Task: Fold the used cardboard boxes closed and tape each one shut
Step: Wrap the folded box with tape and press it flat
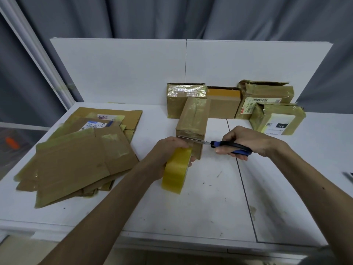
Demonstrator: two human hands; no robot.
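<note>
- Cardboard box (193, 119) lies mid-table, long axis running 12 to 6, flaps down, glossy tape along its top.
- Left hand (170, 150) grips the tape roll (176, 169), fingers curled over the roll's top.
- The roll is at the box's 6 o'clock end, pressed against the near face. It is yellowish-clear, on edge and tilted. Can't tell whether its lower rim touches the table (210, 203).
- Right hand (246, 142) is closed round the black-and-blue handles of the scissors (229, 145), at 4 o'clock of the box.
- The scissor blades point toward 9 and lie across the box's near top edge, just above the roll. Blade gap is too thin to read.
- Flat stack (76, 159) is at 8–9 o'clock of the box, well apart: flattened cartons, loosely overlapped, tape patches, a printed label on one near the back.
- Back boxes (222, 106): four in a row at 12 to 2 o'clock, against the white boards (124, 69). The box's far end reaches the left two. The right two carry labels, and the nearer one reads "031".
- The table is white and scuffed, with a seam running along the 3 o'clock side.
- Grey curtain (172, 16) hangs behind the boards.
</note>
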